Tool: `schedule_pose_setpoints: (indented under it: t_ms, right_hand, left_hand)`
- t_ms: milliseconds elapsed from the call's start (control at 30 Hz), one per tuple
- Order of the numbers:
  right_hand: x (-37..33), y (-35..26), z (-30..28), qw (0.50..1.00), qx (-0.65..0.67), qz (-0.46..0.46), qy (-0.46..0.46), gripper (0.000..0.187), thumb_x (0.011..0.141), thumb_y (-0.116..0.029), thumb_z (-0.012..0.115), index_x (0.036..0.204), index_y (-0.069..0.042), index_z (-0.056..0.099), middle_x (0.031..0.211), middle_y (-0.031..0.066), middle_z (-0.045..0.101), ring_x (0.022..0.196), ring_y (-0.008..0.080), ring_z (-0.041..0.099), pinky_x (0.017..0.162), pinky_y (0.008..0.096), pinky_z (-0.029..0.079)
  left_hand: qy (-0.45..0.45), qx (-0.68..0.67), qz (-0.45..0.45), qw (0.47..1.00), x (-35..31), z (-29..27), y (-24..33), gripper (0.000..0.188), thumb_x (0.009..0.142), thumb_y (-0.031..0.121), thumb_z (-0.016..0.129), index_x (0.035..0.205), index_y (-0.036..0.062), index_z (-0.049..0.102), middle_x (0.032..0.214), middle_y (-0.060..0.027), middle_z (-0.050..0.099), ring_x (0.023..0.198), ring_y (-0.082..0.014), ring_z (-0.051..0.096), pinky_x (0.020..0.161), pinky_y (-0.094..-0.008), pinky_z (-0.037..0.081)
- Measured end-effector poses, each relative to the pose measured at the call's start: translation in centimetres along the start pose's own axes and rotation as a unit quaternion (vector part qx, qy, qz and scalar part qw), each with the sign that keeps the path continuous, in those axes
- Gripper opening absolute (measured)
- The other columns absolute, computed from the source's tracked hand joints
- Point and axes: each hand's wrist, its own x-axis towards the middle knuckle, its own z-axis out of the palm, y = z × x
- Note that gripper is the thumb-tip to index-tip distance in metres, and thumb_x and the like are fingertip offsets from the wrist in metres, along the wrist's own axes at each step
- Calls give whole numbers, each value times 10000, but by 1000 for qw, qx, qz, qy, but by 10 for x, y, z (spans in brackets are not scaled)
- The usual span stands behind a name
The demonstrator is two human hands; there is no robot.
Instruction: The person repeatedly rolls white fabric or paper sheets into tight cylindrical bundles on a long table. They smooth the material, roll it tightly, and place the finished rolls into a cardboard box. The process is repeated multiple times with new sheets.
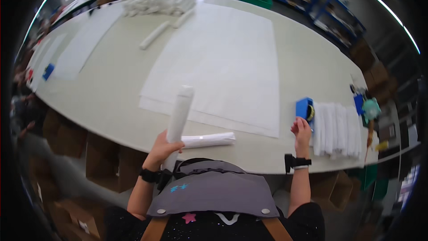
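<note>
My left hand (164,148) is wrapped round a white roll (180,111), which stands tilted up from the table's near edge. Just beside that hand a second white roll (209,140), with a glossy wrap, lies on the table. My right hand (302,130) is at the front of a blue tape dispenser (304,107). Its fingers are drawn together at the tips; anything thin between them is too small to make out. Beyond both hands large white sheets (223,62) are spread flat in a stack, their near edges slightly offset.
Several finished-looking white rolls (337,129) stand in a row right of the dispenser. A heap of rolls (158,1) lies at the far left, with a loose roll (154,35) nearer. Another blue dispenser (48,72) sits far left. Cardboard boxes (103,163) are under the table edge.
</note>
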Motion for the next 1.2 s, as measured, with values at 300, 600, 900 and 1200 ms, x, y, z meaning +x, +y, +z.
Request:
schedule_pose_setpoints:
  t_ms: [300, 600, 900, 1200]
  right_hand:
    - [2, 12, -133, 980, 15, 14, 196, 218, 987, -267, 647, 1064, -78, 723, 856, -32, 673, 702, 60, 593, 603, 217, 477]
    - [46, 48, -181, 949, -259, -57, 168, 269, 937, -232, 678, 1080, -14, 744, 917, 43, 740, 811, 131, 658, 740, 274, 519]
    - [108, 62, -186, 928, -369, -32, 37, 361, 886, -332, 719, 1026, -1, 753, 852, 82, 739, 781, 170, 666, 732, 311, 512]
    - [114, 64, -180, 964, -263, 38, 13, 263, 861, -254, 751, 954, -8, 773, 802, 31, 731, 747, 109, 639, 689, 261, 483]
  left_hand:
    - [6, 29, -21, 999, 19, 51, -7, 363, 780, 84, 725, 1064, -36, 533, 809, -101, 650, 629, -159, 633, 588, -309, 533]
    - [28, 17, -7, 999, 21, 105, -8, 358, 792, 93, 721, 1071, -35, 536, 843, -105, 661, 651, -161, 638, 600, -307, 526]
    - [75, 23, -14, 997, 8, 133, -10, 361, 804, 102, 727, 1090, -26, 548, 851, -104, 666, 665, -159, 642, 602, -300, 524]
    - [100, 30, -41, 994, -2, 133, -18, 389, 797, 109, 727, 1115, -27, 550, 855, -106, 666, 665, -158, 638, 599, -306, 515]
